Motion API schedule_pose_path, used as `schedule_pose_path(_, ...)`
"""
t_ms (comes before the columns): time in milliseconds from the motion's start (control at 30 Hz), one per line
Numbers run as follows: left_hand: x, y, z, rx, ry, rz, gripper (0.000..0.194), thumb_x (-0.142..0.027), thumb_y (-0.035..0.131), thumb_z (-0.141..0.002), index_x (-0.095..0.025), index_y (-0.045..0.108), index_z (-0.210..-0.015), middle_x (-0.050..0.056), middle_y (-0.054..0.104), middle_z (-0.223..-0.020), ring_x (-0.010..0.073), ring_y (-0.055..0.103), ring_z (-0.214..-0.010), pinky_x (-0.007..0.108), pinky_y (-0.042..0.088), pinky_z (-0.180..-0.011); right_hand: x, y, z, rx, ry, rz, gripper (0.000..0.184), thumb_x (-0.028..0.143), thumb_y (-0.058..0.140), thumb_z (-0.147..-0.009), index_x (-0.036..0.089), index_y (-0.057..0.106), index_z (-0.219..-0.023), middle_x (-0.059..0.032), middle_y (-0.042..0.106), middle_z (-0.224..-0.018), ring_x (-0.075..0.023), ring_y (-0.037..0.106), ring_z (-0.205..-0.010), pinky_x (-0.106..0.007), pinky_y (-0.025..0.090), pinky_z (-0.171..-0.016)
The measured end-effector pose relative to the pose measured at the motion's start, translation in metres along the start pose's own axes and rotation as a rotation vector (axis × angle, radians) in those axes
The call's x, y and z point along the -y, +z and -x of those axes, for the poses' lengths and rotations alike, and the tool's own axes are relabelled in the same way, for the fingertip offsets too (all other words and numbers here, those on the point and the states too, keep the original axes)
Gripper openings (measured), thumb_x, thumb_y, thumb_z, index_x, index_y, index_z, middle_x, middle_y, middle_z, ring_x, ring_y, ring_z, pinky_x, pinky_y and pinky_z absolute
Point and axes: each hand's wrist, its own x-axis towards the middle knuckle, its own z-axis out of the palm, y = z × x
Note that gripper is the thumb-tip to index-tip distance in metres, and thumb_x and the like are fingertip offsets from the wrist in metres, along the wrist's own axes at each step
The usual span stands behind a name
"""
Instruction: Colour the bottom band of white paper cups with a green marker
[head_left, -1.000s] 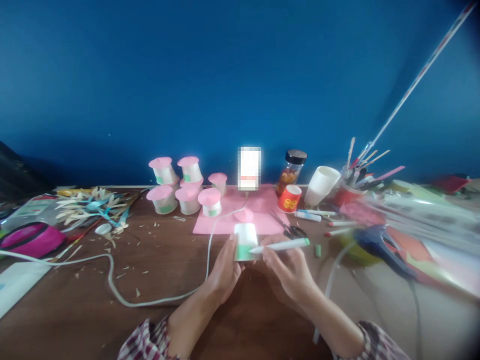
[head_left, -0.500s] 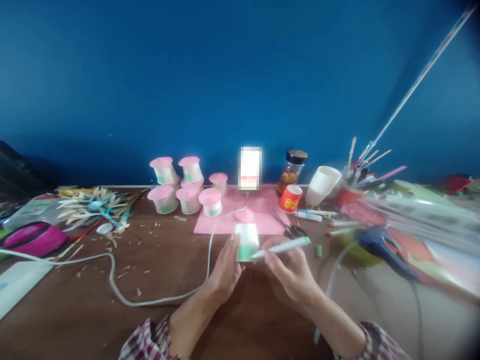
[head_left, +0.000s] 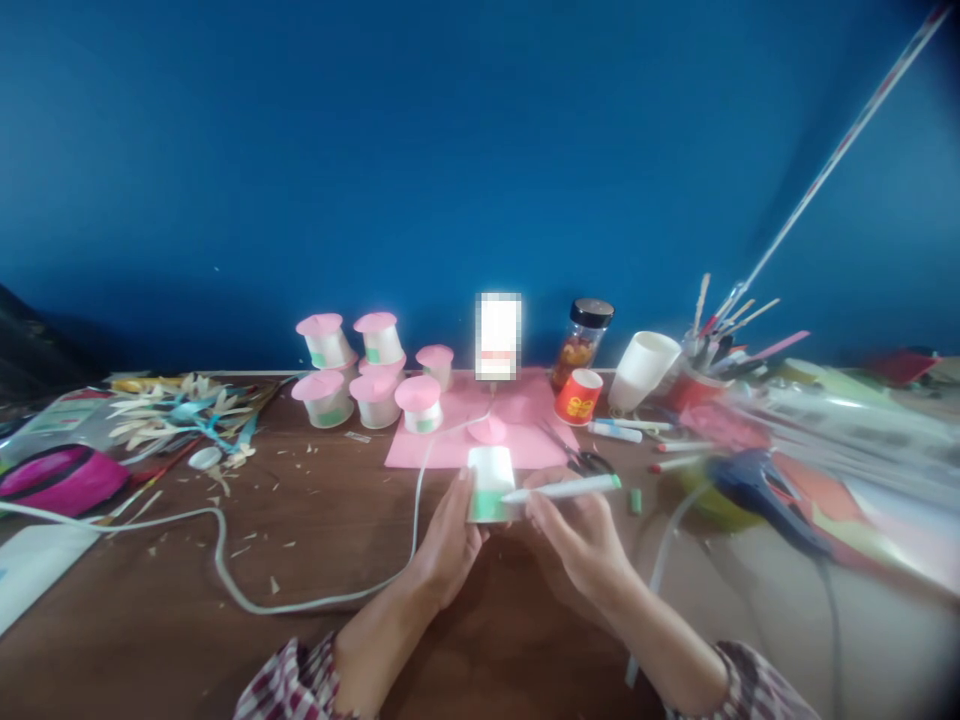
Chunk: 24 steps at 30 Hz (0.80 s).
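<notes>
**Held Parts and Adjacent Materials**

A smooth white cup (head_left: 491, 468), slightly wider toward its lower edge, is gripped by the left hand (head_left: 448, 535) above the brown tabletop (head_left: 322, 640). A green patch (head_left: 487, 505) is borne on its lower wall. A slim, cylindrical marker (head_left: 566, 489), white with a green rear end, is pinched by the right hand (head_left: 581, 525); its tip is held at the patch, though contact cannot be confirmed. A short green cap (head_left: 636, 501) is located nearby. Beyond, dark-handled scissors (head_left: 596, 464) are placed beside a flat pink sheet (head_left: 412, 452). Tapered cups (head_left: 330, 411) are topped with thin pink discs (head_left: 319, 384).
</notes>
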Motion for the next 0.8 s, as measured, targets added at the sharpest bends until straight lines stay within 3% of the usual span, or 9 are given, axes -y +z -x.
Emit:
schedule_pose_path(100,-0.0003,0.0002,0.0000,-0.024,-0.012,0.030,0.042,-0.057,0.053,-0.083,-0.018,0.064,-0.092,0.005,0.069,-0.086,0.0206,0.062,-0.087,0.030,0.045,-0.072,0.0001,0.0001,-0.0001,0.030,0.012,-0.017,0.019,0.034,0.061,-0.084,0.017,0.059,-0.076,0.0019,0.056,-0.057,-0.0106,0.053,-0.051,-0.022,0.045,-0.050)
schedule_pose_path(267,0.0009,-0.0008,0.0011,0.032,0.013,0.002,0.043,-0.056,0.050,-0.085,-0.016,0.063,-0.093,0.007,0.069,-0.091,0.0202,0.062,-0.088,0.029,0.044,-0.073,0.0002,0.0001,0.0012,0.007,0.022,-0.025,0.017,0.033,0.062,-0.083,0.016,0.061,-0.079,0.0017,0.056,-0.060,-0.0101,0.051,-0.052,-0.021,0.043,-0.050)
schedule_pose_path(400,0.0013,-0.0015,0.0013,-0.019,-0.007,0.012,0.043,-0.059,0.052,-0.083,-0.018,0.062,-0.094,0.006,0.068,-0.085,0.0212,0.061,-0.085,0.031,0.044,-0.072,-0.0015,-0.0005,0.0025,0.062,0.048,-0.039,0.017,0.032,0.062,-0.082,0.016,0.060,-0.078,0.0016,0.056,-0.061,-0.0096,0.050,-0.053,-0.021,0.042,-0.051)
schedule_pose_path(567,0.0009,-0.0018,0.0020,0.008,0.009,-0.027,0.042,-0.058,0.053,-0.083,-0.020,0.063,-0.095,0.007,0.068,-0.089,0.0208,0.058,-0.084,0.031,0.042,-0.072,-0.0042,-0.0006,0.0022,0.038,0.008,0.009,0.014,0.031,0.061,-0.082,0.017,0.060,-0.082,-0.0018,0.060,-0.070,-0.0130,0.055,-0.063,-0.023,0.045,-0.055)
schedule_pose_path(800,0.0013,-0.0019,0.0012,-0.010,-0.008,-0.046,0.046,-0.061,0.050,-0.083,-0.018,0.061,-0.096,0.006,0.065,-0.086,0.0197,0.055,-0.081,0.031,0.040,-0.071,-0.0056,-0.0024,0.0022,0.064,-0.014,0.041,0.013,0.029,0.059,-0.083,0.017,0.059,-0.081,-0.0007,0.057,-0.067,-0.0123,0.051,-0.059,-0.023,0.043,-0.053)
